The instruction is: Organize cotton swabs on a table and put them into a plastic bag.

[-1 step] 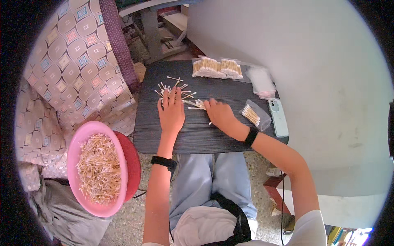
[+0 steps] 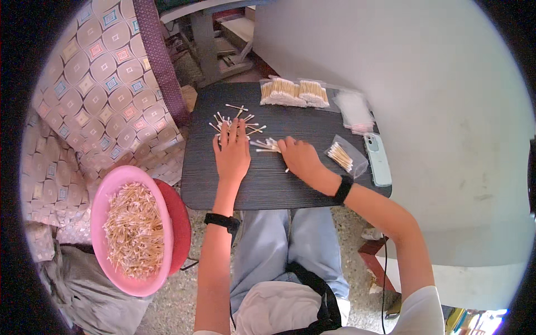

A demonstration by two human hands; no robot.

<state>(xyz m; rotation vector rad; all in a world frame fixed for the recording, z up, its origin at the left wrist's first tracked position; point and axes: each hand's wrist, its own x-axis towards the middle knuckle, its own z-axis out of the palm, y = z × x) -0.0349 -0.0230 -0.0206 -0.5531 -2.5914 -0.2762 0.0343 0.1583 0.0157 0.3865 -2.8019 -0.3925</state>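
My left hand (image 2: 231,153) lies palm down with its fingers apart over a loose pile of cotton swabs (image 2: 254,129) at the table's left. Swab tips stick out in all directions around those fingertips. To the right, my right hand (image 2: 301,159) is closed round a small bunch of cotton swabs (image 2: 269,146), whose white tips point toward my left hand. One tip also shows under the near side of that hand. Beside my right hand, a clear plastic bag (image 2: 357,165) lies flat with a row of swabs (image 2: 340,157) in it.
Filled swab bags (image 2: 287,92) line the far edge of the dark table (image 2: 268,192). Flat clear bags (image 2: 354,111) and a pale green phone (image 2: 379,160) lie at the right. A pink basin (image 2: 99,240) heaped with swabs stands at the left, beside a patterned cover (image 2: 106,61).
A swab between my hands is now blurred and closer to the bunch in my right hand. My left hand has hardly moved.
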